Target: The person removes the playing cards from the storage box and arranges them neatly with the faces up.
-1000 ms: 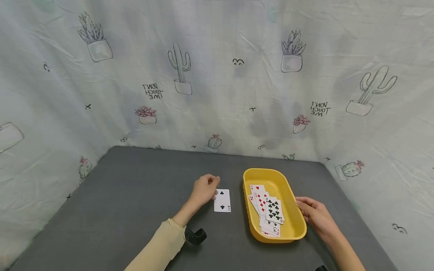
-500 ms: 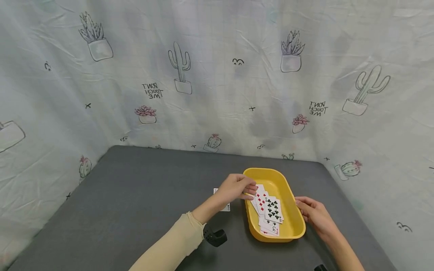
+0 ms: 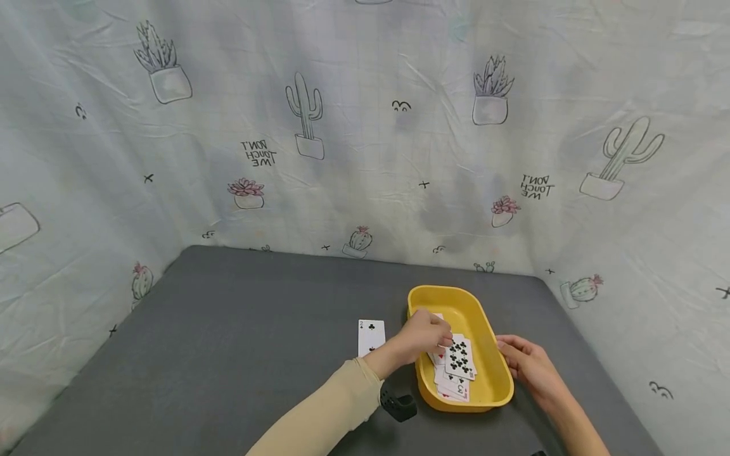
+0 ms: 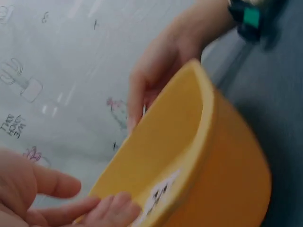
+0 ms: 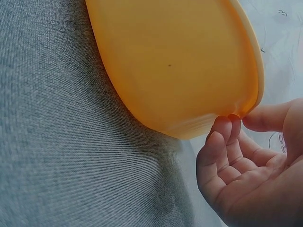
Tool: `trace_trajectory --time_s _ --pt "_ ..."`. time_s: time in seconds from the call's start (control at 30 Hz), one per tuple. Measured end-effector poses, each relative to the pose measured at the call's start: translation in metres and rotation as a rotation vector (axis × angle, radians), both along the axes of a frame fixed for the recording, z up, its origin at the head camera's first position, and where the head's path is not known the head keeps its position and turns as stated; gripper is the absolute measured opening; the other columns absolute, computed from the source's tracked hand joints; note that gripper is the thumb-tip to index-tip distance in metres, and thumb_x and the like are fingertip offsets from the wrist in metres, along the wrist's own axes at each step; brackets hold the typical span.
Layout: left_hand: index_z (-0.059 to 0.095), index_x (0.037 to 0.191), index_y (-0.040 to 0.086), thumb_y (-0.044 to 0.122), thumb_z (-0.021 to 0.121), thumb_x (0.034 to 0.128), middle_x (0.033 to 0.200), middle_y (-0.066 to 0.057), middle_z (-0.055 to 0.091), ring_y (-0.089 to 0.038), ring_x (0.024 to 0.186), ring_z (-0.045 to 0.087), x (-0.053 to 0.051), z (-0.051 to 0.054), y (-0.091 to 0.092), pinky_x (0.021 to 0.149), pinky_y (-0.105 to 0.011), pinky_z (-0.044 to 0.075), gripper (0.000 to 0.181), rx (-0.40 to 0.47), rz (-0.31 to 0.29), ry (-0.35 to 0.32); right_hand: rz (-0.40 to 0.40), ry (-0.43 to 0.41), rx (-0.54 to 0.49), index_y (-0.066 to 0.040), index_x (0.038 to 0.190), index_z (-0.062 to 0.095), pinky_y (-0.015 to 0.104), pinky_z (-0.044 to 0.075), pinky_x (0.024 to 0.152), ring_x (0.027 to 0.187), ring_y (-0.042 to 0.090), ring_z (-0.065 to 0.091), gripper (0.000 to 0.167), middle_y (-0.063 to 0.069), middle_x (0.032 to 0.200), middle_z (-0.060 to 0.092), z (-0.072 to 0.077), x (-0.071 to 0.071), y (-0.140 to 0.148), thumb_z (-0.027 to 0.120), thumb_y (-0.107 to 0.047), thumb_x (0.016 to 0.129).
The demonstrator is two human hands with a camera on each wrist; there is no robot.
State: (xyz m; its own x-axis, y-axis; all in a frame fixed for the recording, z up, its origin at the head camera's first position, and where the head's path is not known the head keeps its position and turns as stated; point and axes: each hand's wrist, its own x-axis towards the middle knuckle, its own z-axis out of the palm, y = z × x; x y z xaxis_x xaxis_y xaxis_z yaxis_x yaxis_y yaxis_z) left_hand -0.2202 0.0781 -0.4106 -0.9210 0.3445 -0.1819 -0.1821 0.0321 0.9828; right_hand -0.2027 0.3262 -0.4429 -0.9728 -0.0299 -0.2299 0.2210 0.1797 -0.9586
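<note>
In the head view my left hand is over the left side of a yellow plastic tray, above the playing cards in it. The left wrist view has its thumb apart from the fingers, with nothing seen between them. A club card with several pips tops the pile, and a three shows below it. My right hand pinches the tray's right rim between thumb and fingers, plain in the right wrist view. Left of the tray, a two of clubs lies face up, its lower part behind the left forearm.
A dark grey table lies beneath everything. Behind and beside it hangs a pale curtain printed with cacti. A black wrist strap is on the left arm.
From beside the two of clubs, my left hand has moved right to above the tray's cards. The two stays on the table. My right hand keeps its hold on the rim.
</note>
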Motion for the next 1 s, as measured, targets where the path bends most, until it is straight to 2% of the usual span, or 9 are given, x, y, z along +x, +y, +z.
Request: trace_trajectory --time_s 0.1,0.17,0.23,0.33,0.43,0.6,0.73,0.87,1.0 --pt "0.062 0.080 -0.009 -0.004 0.056 0.0930 0.074 -0.004 0.054 -0.013 0.062 0.055 0.002 -0.005 0.010 0.059 -0.026 0.054 0.015 0.029 0.041 -0.032 -0.009 -0.001 0.001 0.010 0.132 0.050 0.033 0.056 0.076 0.090 0.019 0.067 0.050 0.012 0.109 0.066 0.000 0.001 -0.001 0.059 -0.028 0.100" --pt "0.048 0.061 0.003 -0.006 0.055 0.0913 0.062 -0.001 0.043 -0.009 0.049 0.037 0.002 -0.008 0.015 0.045 -0.020 0.038 0.032 0.019 0.067 -0.032 -0.016 0.000 0.004 0.010 0.132 0.050 0.033 0.056 0.075 0.089 0.018 0.066 0.049 0.012 0.108 0.067 0.000 0.001 -0.001 0.059 -0.026 0.101" --pt "0.032 0.057 0.013 -0.007 0.056 0.0891 0.060 0.000 0.038 -0.010 0.047 0.030 0.002 -0.011 0.019 0.045 -0.022 0.028 0.045 0.003 0.094 -0.043 -0.023 0.000 0.005 0.010 0.131 0.051 0.033 0.056 0.074 0.087 0.018 0.066 0.047 0.011 0.106 0.067 -0.001 0.001 -0.002 0.059 -0.026 0.101" --pt "0.036 0.061 0.012 -0.006 0.059 0.0878 0.079 -0.003 0.047 -0.017 0.065 0.044 0.000 -0.015 0.024 0.055 -0.028 0.037 0.039 -0.015 0.147 -0.076 -0.021 -0.001 0.000 0.010 0.131 0.051 0.033 0.056 0.074 0.086 0.018 0.066 0.047 0.010 0.105 0.067 -0.001 0.001 -0.002 0.059 -0.024 0.101" --pt "0.044 0.071 0.007 -0.004 0.061 0.0869 0.094 -0.006 0.050 -0.019 0.076 0.047 -0.001 -0.016 0.027 0.062 -0.031 0.041 0.026 -0.021 0.182 -0.101 -0.019 0.007 -0.010 0.010 0.131 0.051 0.033 0.056 0.074 0.088 0.017 0.067 0.047 0.010 0.106 0.067 -0.002 0.001 -0.002 0.060 -0.024 0.100" --pt "0.052 0.075 0.004 0.002 0.061 0.0880 0.081 -0.010 0.056 -0.013 0.050 0.038 -0.001 -0.017 0.030 0.049 -0.025 0.036 0.016 -0.065 0.214 -0.074 -0.023 0.004 -0.024 0.010 0.131 0.052 0.033 0.056 0.076 0.091 0.018 0.067 0.046 0.009 0.107 0.067 -0.002 0.001 -0.001 0.060 -0.024 0.100" --pt "0.059 0.086 -0.001 0.007 0.059 0.0892 0.085 -0.012 0.060 -0.022 0.068 0.059 0.001 -0.016 0.030 0.068 -0.033 0.051 0.009 -0.045 0.223 -0.078 -0.015 0.000 -0.020 0.009 0.131 0.052 0.034 0.056 0.077 0.092 0.019 0.067 0.045 0.010 0.108 0.067 -0.001 0.001 -0.002 0.058 -0.024 0.101" --pt "0.056 0.102 -0.002 0.010 0.060 0.0892 0.076 -0.009 0.055 -0.024 0.069 0.057 -0.002 -0.016 0.030 0.072 -0.037 0.051 0.018 -0.002 0.221 -0.137 -0.017 0.001 -0.017 0.010 0.131 0.051 0.034 0.056 0.077 0.093 0.020 0.067 0.045 0.012 0.110 0.066 -0.001 0.000 -0.003 0.058 -0.024 0.101" --pt "0.046 0.124 -0.005 0.011 0.060 0.0910 0.086 -0.009 0.048 -0.020 0.069 0.047 -0.004 -0.017 0.030 0.071 -0.033 0.046 0.040 0.079 0.188 -0.206 -0.021 0.003 -0.007 0.010 0.131 0.051 0.033 0.056 0.076 0.092 0.019 0.067 0.046 0.012 0.110 0.066 -0.001 0.001 -0.003 0.058 -0.024 0.101"
